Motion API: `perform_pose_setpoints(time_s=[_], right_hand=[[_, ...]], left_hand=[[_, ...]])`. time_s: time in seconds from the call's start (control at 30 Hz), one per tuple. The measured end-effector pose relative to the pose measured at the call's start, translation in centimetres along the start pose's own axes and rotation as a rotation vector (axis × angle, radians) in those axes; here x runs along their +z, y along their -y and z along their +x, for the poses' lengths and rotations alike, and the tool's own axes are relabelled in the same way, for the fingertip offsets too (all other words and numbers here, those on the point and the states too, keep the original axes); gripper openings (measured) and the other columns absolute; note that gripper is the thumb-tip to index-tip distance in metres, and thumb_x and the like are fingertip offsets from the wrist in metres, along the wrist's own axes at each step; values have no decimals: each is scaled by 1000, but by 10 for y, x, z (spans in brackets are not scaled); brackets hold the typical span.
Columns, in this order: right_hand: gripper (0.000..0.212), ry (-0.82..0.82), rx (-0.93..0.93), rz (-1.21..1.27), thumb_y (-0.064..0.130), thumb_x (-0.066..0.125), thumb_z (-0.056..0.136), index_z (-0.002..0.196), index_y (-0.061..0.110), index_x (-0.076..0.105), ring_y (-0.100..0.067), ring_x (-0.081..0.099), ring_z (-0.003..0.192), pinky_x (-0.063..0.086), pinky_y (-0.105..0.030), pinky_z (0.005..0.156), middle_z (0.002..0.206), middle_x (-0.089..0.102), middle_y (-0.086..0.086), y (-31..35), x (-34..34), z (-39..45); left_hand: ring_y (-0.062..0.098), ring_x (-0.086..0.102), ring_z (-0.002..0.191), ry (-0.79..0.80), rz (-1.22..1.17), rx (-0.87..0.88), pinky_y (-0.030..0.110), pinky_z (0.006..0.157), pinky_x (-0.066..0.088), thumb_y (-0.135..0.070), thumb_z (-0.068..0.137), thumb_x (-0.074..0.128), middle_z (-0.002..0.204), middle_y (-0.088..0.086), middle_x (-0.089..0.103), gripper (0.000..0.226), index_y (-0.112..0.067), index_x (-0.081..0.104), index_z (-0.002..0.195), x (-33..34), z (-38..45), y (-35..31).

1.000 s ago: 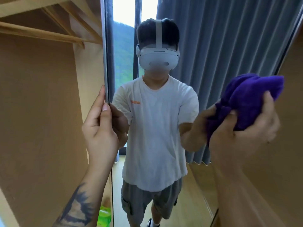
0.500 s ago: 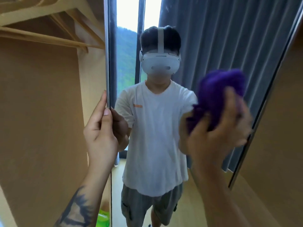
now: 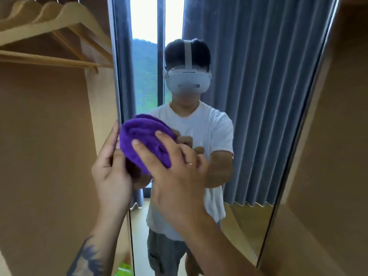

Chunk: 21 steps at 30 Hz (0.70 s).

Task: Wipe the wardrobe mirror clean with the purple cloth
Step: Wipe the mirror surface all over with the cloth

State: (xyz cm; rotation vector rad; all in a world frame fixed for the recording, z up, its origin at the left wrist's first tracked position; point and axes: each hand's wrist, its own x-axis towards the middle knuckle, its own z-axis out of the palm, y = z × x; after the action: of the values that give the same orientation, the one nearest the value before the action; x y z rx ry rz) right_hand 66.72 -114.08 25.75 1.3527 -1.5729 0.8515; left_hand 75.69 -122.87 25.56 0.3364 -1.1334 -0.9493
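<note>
The tall wardrobe mirror (image 3: 258, 116) fills the middle of the head view and reflects a person in a white shirt before grey curtains. My right hand (image 3: 175, 176) presses a bunched purple cloth (image 3: 145, 140) against the glass near the mirror's left edge. My left hand (image 3: 111, 172) grips that left edge of the mirror door, fingers pointing up, thumb side next to the cloth. The lower part of the cloth is hidden behind my hands.
Left of the mirror the open wardrobe shows brown panels (image 3: 49, 156) and several wooden hangers (image 3: 51, 22) on a rail. A brown panel (image 3: 338, 156) borders the mirror on the right. Something green (image 3: 124, 270) lies low by the door's foot.
My right hand has swept the purple cloth across the glass from the right side to the left edge, beside my left hand. The left hand has stayed on the door edge.
</note>
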Motion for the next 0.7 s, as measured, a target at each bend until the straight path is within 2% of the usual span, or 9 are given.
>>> perform_pose_setpoints(time_s=[0.03, 0.1, 0.2, 0.27, 0.37, 0.47, 0.53, 0.63, 0.7], right_hand=[[72, -27, 29, -17, 36, 47, 85, 154, 48, 31, -30, 45, 128, 34, -51, 100, 159, 38, 3, -14, -7, -1], [67, -181, 196, -25, 32, 52, 87, 152, 37, 41, -33, 49, 131, 34, -52, 107, 155, 47, -4, -51, -23, -3], [63, -544, 609, 83, 20, 58, 87, 150, 19, 52, -39, 51, 131, 37, -59, 112, 146, 53, -18, -107, -45, -8], [69, -617, 746, 109, 11, 59, 84, 152, 18, 49, -41, 49, 132, 36, -62, 112, 147, 51, -21, -115, -47, -11], [61, -518, 622, 74, 13, 56, 91, 152, 18, 49, -41, 44, 136, 31, -57, 115, 151, 46, -24, -83, -27, -23], [61, -246, 405, 79, 24, 50, 90, 149, 37, 42, -43, 45, 133, 36, -59, 109, 154, 39, -11, -47, -9, -44], [59, -125, 285, 40, 30, 49, 91, 148, 43, 41, -39, 47, 128, 36, -55, 105, 154, 42, -6, -47, -9, -55], [65, -84, 292, -12, 32, 48, 89, 151, 44, 37, -39, 47, 133, 28, -50, 110, 157, 44, -7, -72, -21, -58], [66, -191, 443, 18, 26, 52, 90, 152, 42, 37, -38, 43, 139, 25, -49, 114, 158, 42, -8, -97, -30, -58]], left_hand=[[-4, 68, 112, 0, 14, 15, 26, 102, 55, -9, 111, 47, 118, -25, 74, 39, -22, 62, 144, 1, 0, 0], [-22, 62, 99, 18, 85, 56, 1, 88, 46, -7, 111, 45, 101, -44, 68, 38, -16, 55, 147, 2, -2, 0], [-25, 59, 104, 6, 106, 87, -2, 89, 41, -10, 111, 46, 104, -48, 66, 37, -24, 54, 144, 3, -3, -1], [-19, 58, 117, -5, 111, 89, 1, 96, 40, -12, 111, 47, 118, -45, 65, 38, -30, 55, 143, 4, -4, -2], [-7, 53, 134, -21, 101, 91, 5, 106, 38, -16, 110, 48, 138, -33, 59, 39, -39, 58, 141, 4, -3, 1], [-5, 52, 136, -24, 112, 97, 5, 106, 38, -19, 109, 49, 141, -30, 60, 40, -42, 60, 139, 1, -3, 5], [-6, 52, 136, -20, 125, 103, 6, 107, 38, -20, 109, 49, 140, -32, 59, 39, -45, 59, 137, 0, -4, 7], [-4, 53, 137, -37, 145, 112, 11, 111, 38, -22, 109, 49, 140, -26, 62, 38, -44, 58, 139, 1, -4, 8], [-3, 53, 137, -58, 140, 112, 16, 114, 39, -21, 109, 49, 143, -18, 62, 38, -37, 58, 142, 4, -4, 10]])
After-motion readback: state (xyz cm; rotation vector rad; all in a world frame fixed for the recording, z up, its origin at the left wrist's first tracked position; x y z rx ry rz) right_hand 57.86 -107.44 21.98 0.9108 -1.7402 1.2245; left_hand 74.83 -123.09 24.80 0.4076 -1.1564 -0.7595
